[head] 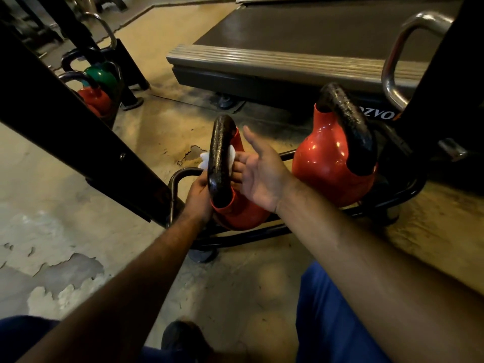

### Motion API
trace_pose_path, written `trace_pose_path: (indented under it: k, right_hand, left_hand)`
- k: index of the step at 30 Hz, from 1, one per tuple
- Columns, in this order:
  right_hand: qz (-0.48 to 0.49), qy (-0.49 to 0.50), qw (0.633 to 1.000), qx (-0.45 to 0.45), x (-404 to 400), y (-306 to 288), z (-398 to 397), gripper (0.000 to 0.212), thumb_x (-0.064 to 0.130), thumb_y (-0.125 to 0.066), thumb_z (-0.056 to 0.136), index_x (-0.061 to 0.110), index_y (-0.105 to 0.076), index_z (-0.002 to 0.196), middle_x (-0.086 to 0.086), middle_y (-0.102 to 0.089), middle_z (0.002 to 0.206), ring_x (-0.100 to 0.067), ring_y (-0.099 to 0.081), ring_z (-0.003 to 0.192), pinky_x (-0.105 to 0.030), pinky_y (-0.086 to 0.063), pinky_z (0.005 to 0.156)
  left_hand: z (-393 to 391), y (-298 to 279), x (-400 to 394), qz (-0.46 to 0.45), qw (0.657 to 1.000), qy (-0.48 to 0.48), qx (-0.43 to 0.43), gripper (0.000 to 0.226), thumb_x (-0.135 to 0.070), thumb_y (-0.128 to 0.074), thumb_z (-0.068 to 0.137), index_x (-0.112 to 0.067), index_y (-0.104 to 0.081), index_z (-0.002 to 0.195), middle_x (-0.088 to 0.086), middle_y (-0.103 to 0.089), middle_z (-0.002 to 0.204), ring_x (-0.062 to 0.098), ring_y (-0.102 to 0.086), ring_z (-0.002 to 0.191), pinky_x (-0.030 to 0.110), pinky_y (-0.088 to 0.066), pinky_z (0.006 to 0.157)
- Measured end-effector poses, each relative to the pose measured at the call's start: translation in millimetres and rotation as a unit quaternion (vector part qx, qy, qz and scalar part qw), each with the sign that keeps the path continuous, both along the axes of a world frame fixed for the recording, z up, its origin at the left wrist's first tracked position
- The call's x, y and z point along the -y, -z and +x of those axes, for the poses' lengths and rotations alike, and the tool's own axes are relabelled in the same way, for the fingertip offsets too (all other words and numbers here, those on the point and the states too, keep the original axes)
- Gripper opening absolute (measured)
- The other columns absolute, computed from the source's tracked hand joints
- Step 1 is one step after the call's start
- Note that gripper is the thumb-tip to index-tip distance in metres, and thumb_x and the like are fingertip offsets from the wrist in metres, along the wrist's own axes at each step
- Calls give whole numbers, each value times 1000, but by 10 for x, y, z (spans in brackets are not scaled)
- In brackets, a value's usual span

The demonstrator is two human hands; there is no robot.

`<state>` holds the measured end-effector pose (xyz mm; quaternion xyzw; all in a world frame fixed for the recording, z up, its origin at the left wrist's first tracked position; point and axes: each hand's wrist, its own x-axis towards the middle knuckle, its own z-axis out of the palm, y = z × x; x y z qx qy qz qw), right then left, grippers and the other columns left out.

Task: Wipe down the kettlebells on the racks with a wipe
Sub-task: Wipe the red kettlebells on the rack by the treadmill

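You're crouched low over the bottom rack [262, 233], a black tube frame sitting right on the worn concrete floor [65, 231]. Straight ahead of you is the near kettlebell [239, 210], red body, black handle [218, 158] arching up towards you. Your left hand [199, 195] is on the left side of that handle, fingers curled around its lower part and gripping it. The white wipe [205, 159] is bunched up against the handle, poking out on its left with a bit more showing on the right. Your right hand [259, 169] comes in from the right, palm turned up towards you, thumb stretched out and away; its fingers bend in at the handle and seem to pinch the wipe there, though the handle hides the fingertips, so I can't call that grip for sure.

Off to the right on the same rack sits a second red kettlebell [322, 158], larger, upright, clear of both hands. Behind it runs the end of a treadmill [288, 61]. Far left, past a black slanted post [78, 132], another rack holds a green kettlebell [103, 76] and below it a small red kettlebell [95, 99]. Your blue trouser legs [335, 323] frame the bottom of the view.
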<state>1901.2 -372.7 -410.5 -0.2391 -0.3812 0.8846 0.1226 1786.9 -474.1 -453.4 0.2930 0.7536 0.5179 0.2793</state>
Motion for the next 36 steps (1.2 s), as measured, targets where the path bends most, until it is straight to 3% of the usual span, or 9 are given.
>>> trace_pose_path:
  k: [7, 13, 17, 20, 25, 28, 30, 33, 36]
  right_hand:
    - [142, -37, 983, 114, 118, -81, -100, 130, 106, -47, 44, 22, -56, 142, -12, -57, 146, -29, -46, 140, -55, -20, 121]
    - [182, -17, 969, 164, 129, -43, -13, 92, 89, -30, 83, 23, -60, 139, -8, -57, 146, -24, -43, 140, -47, -19, 117]
    - [57, -40, 991, 112, -4, -62, -68, 117, 95, -30, 69, 8, -52, 144, -18, -60, 140, -31, -45, 140, -52, -16, 122]
    - [-71, -11, 997, 21, -108, -186, -103, 107, 85, -31, 85, -3, -48, 144, -21, -71, 118, -28, -66, 115, -44, -32, 114]
    - [-168, 70, 983, -34, -223, -444, -278, 94, 63, -46, 95, -8, -23, 153, -32, -40, 151, -46, -38, 141, -56, -27, 118]
    - [-145, 112, 983, 0, -179, -395, -393, 82, 55, -51, 96, -1, -30, 153, -27, -48, 146, -42, -48, 133, -53, -43, 104]
    - [-104, 153, 981, 58, -127, -315, -436, 57, 41, -53, 100, 3, -49, 142, -19, -62, 120, -32, -62, 105, -39, -54, 76]
    - [-74, 169, 976, 115, -69, -220, -448, 21, 22, -58, 99, 6, -64, 111, -9, -63, 89, -21, -63, 73, -25, -51, 51]
    - [-44, 144, 978, 146, 35, -155, -343, 10, 12, -58, 96, 9, -64, 88, -5, -65, 77, -16, -63, 62, -20, -48, 48]
  left_hand:
    - [47, -15, 40, -2, 1000, -9, -6, 27, -14, -37, 107, -17, -63, 99, -7, -70, 84, -4, -67, 75, 10, -50, 63]
    - [15, 6, 27, 12, 1000, 7, -20, 26, -10, -40, 106, -19, -64, 101, -7, -69, 86, -7, -65, 76, 12, -50, 67]
    - [2, 14, 5, 4, 1000, -16, 10, 28, -14, -39, 107, -16, -65, 96, -7, -71, 77, -3, -66, 73, 11, -50, 64]
    - [14, 29, 8, 4, 1000, -6, 18, 29, -15, -37, 107, -3, -63, 108, -9, -67, 76, -11, -63, 65, 7, -47, 59]
    - [-37, 59, 8, 12, 1000, 12, 5, 29, -14, -45, 104, 4, -59, 123, -3, -67, 90, -11, -64, 71, 8, -48, 64]
    - [-38, 39, 16, -5, 1000, 16, 0, 28, -17, -47, 103, 0, -61, 120, -4, -69, 88, -8, -66, 72, 10, -50, 63]
    - [-34, 15, 27, -14, 1000, 15, 4, 24, -19, -48, 103, -4, -63, 115, -8, -72, 80, -5, -67, 71, 13, -50, 62]
    - [-61, -17, 30, -30, 999, 17, 10, 24, -21, -48, 103, -7, -63, 116, -10, -71, 78, -2, -67, 73, 16, -50, 64]
    - [-56, -83, 49, -39, 999, 12, -1, 17, -23, -52, 101, -20, -67, 109, -9, -70, 87, 8, -66, 84, 25, -50, 72]
